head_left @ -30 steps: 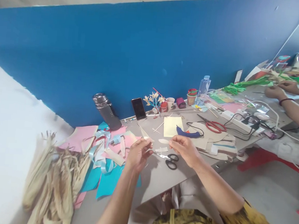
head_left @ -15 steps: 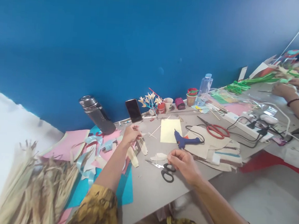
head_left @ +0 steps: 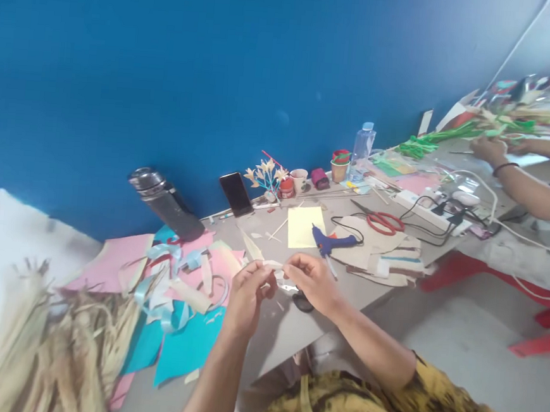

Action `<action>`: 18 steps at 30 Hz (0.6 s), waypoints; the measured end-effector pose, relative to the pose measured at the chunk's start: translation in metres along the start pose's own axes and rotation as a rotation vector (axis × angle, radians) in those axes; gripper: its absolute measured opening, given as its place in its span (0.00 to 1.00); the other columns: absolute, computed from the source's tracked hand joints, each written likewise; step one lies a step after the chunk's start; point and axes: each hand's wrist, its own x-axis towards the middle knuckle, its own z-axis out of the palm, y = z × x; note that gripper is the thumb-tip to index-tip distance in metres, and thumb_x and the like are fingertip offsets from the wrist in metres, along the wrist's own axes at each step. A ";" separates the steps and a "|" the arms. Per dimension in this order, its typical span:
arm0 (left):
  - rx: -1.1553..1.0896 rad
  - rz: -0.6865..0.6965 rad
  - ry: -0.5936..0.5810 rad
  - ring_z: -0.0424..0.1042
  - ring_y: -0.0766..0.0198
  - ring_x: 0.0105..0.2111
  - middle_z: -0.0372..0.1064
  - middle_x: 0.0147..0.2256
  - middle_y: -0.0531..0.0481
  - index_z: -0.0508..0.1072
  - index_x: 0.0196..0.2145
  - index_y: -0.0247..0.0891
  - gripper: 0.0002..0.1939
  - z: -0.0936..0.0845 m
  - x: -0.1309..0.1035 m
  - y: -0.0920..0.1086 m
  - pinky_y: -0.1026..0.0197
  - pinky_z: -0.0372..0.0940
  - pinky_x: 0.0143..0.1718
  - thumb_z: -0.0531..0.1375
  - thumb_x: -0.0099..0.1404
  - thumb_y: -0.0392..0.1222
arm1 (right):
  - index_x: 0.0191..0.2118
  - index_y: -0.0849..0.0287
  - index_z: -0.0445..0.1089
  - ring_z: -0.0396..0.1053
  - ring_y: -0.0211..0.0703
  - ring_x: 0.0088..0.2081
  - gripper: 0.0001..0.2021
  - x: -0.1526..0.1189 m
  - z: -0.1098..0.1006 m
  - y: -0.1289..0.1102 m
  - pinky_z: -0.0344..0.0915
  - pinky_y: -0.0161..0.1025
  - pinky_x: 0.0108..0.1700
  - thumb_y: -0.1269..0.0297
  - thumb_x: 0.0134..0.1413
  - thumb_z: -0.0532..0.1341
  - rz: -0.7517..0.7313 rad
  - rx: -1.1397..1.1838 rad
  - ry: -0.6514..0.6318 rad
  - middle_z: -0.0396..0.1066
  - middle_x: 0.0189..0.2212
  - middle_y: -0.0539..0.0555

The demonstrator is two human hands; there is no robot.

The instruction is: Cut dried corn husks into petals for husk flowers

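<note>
My left hand (head_left: 250,290) is closed, fingertips pinching one end of a small pale corn husk piece (head_left: 273,265). Close beside it, my right hand (head_left: 314,284) pinches the other end of the piece between thumb and forefinger. A longer pointed husk strip (head_left: 252,243) shows just beyond my left fingers; whether it is held or lying on the table I cannot tell. Under my right hand lie black-handled scissors (head_left: 303,302), partly covered by it. A blue glue gun (head_left: 333,241) rests behind the right hand, next to a yellow paper sheet (head_left: 304,226).
Dried husks (head_left: 68,355), coloured paper (head_left: 188,345) and a dark flask (head_left: 165,204) are at left. A phone (head_left: 236,195) and husk flowers (head_left: 268,175) stand by the wall. Red-handled scissors (head_left: 384,222) and a power strip (head_left: 429,212) lie right. Another person's hands (head_left: 491,150) work beyond.
My left hand has come right and nearer to me, meeting my right hand at the husk piece. My right hand has lifted the piece from beside the scissors. The view has shifted slightly.
</note>
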 end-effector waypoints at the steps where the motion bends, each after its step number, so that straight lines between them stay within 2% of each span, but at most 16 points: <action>1: 0.014 0.024 0.015 0.61 0.69 0.23 0.64 0.22 0.54 0.71 0.27 0.35 0.11 0.001 -0.002 -0.001 0.66 0.56 0.25 0.65 0.56 0.45 | 0.27 0.61 0.69 0.56 0.33 0.22 0.12 -0.002 0.001 -0.001 0.53 0.32 0.26 0.58 0.55 0.61 -0.014 -0.015 -0.012 0.63 0.20 0.46; 4: 0.060 0.060 0.083 0.58 0.71 0.20 0.62 0.18 0.56 0.69 0.23 0.36 0.09 -0.002 -0.007 0.003 0.66 0.54 0.25 0.65 0.54 0.42 | 0.29 0.61 0.71 0.56 0.34 0.22 0.14 -0.007 -0.002 -0.003 0.52 0.32 0.25 0.56 0.59 0.58 -0.036 -0.105 -0.082 0.62 0.20 0.46; 6: 0.023 0.055 0.117 0.58 0.71 0.20 0.62 0.17 0.57 0.67 0.22 0.37 0.09 -0.005 -0.011 0.008 0.66 0.54 0.25 0.64 0.52 0.40 | 0.31 0.61 0.72 0.58 0.35 0.22 0.15 -0.010 -0.009 -0.001 0.52 0.33 0.26 0.56 0.62 0.55 -0.067 -0.267 -0.108 0.63 0.20 0.47; 8: -0.038 0.050 0.147 0.60 0.70 0.21 0.63 0.18 0.57 0.67 0.23 0.37 0.08 -0.007 -0.016 0.012 0.66 0.56 0.26 0.64 0.50 0.38 | 0.34 0.60 0.73 0.63 0.38 0.26 0.12 -0.013 -0.017 0.004 0.55 0.34 0.30 0.60 0.62 0.56 -0.081 -0.546 -0.147 0.69 0.26 0.50; 10: -0.072 0.054 0.168 0.62 0.70 0.21 0.65 0.18 0.56 0.67 0.24 0.38 0.07 -0.009 -0.021 0.016 0.66 0.57 0.26 0.64 0.49 0.38 | 0.38 0.61 0.73 0.69 0.43 0.34 0.07 -0.015 -0.022 0.011 0.57 0.36 0.35 0.63 0.58 0.60 -0.033 -0.872 -0.216 0.73 0.35 0.56; 12: -0.087 0.064 0.171 0.63 0.69 0.22 0.65 0.18 0.56 0.68 0.25 0.38 0.07 -0.010 -0.026 0.019 0.66 0.57 0.27 0.64 0.49 0.39 | 0.43 0.62 0.72 0.71 0.48 0.39 0.11 -0.016 -0.024 0.018 0.58 0.38 0.38 0.65 0.55 0.63 0.059 -1.099 -0.278 0.73 0.40 0.60; 14: -0.098 0.075 0.176 0.63 0.69 0.22 0.66 0.19 0.56 0.68 0.25 0.38 0.07 -0.010 -0.030 0.023 0.66 0.58 0.28 0.64 0.50 0.39 | 0.45 0.62 0.71 0.71 0.51 0.42 0.13 -0.015 -0.023 0.022 0.58 0.38 0.39 0.65 0.55 0.63 0.123 -1.191 -0.300 0.73 0.42 0.61; 18: -0.084 0.121 0.197 0.66 0.68 0.25 0.70 0.22 0.54 0.69 0.26 0.38 0.07 -0.011 -0.038 0.029 0.64 0.61 0.31 0.65 0.51 0.39 | 0.42 0.61 0.72 0.73 0.52 0.41 0.10 -0.012 -0.019 0.021 0.57 0.39 0.37 0.63 0.55 0.62 0.151 -1.260 -0.335 0.74 0.40 0.60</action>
